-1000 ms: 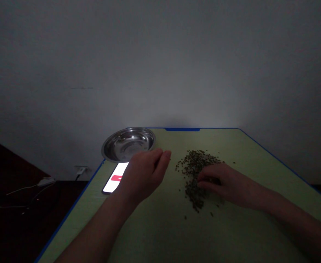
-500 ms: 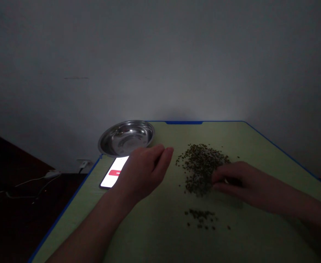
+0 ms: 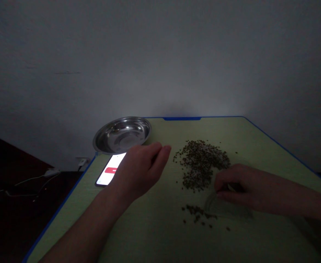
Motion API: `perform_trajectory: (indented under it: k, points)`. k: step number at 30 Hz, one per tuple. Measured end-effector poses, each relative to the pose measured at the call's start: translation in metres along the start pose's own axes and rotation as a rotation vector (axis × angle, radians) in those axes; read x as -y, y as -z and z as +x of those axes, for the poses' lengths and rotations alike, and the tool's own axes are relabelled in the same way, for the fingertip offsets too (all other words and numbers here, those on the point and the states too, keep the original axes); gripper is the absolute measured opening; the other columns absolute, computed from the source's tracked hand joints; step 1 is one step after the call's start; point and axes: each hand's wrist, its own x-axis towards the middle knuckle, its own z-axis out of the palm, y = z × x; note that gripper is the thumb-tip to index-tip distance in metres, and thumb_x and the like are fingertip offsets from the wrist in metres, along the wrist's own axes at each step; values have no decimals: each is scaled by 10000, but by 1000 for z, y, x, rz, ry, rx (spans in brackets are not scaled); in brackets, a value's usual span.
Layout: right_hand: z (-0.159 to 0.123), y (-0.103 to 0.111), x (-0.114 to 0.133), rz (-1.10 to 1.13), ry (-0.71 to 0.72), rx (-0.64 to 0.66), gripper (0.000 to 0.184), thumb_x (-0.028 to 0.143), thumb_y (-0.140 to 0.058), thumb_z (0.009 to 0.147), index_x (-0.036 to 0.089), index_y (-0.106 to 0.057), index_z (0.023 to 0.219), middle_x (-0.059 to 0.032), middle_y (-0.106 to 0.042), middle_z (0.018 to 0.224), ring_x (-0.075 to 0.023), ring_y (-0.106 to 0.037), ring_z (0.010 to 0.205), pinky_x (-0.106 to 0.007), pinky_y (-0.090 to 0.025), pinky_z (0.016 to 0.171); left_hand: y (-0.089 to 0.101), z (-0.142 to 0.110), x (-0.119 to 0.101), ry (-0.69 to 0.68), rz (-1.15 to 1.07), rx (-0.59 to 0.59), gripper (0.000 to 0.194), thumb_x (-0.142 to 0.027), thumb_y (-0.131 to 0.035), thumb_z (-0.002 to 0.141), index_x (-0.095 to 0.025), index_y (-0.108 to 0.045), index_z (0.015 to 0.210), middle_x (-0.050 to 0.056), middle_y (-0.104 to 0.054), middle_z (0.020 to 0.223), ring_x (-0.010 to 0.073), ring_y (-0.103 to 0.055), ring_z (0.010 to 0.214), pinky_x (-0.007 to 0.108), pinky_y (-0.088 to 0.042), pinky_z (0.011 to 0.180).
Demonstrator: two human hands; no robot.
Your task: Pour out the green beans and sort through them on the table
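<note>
A pile of small dark grains [image 3: 200, 159], mixed with paler specks, lies on the pale green table. Nearer me is a small separate group of grains [image 3: 198, 212]. My right hand [image 3: 235, 184] is closed in a pinch just right of the two groups. It grips a clear, see-through piece [image 3: 227, 206] with a rounded edge; blur hides its exact kind. Left of the pile, my left hand [image 3: 142, 170] is held closed, thumb against the curled fingers. Whether anything is inside it is hidden.
A shiny steel basin [image 3: 123, 136] stands at the table's back left corner. A phone with a lit screen [image 3: 111, 170] lies in front of it, partly covered by my left hand. Blue edging [image 3: 283, 142] borders the table [image 3: 155, 233]. A wall rises behind; cables [image 3: 50, 172] run at left.
My right hand has drawn slightly towards me, away from the pile, and the clear piece shows more. A notch has opened at the pile's right side. My left hand stays closed, nearly still.
</note>
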Motion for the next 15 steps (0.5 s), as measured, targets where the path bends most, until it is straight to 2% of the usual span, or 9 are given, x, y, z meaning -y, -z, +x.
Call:
perform_trajectory:
  k: [7, 15]
  points:
    - [-2, -4, 6, -9, 32, -25, 229, 399, -528, 861, 238, -690, 855, -11, -683, 784, -161, -592, 686, -280, -411, 587, 1, 0, -1, 17, 14, 17, 410, -315, -405, 923, -177, -342, 541, -72, -298, 450, 65, -300, 409, 251, -169, 460]
    - [5, -12, 14, 1, 35, -88, 223, 410, -537, 864, 245, -674, 801, 20, -663, 715, -132, -566, 634, -273, -382, 569, 1, 0, -1, 11, 4, 20, 412, -313, -413, 921, -176, -336, 540, -72, -290, 456, 66, -291, 417, 256, -164, 468]
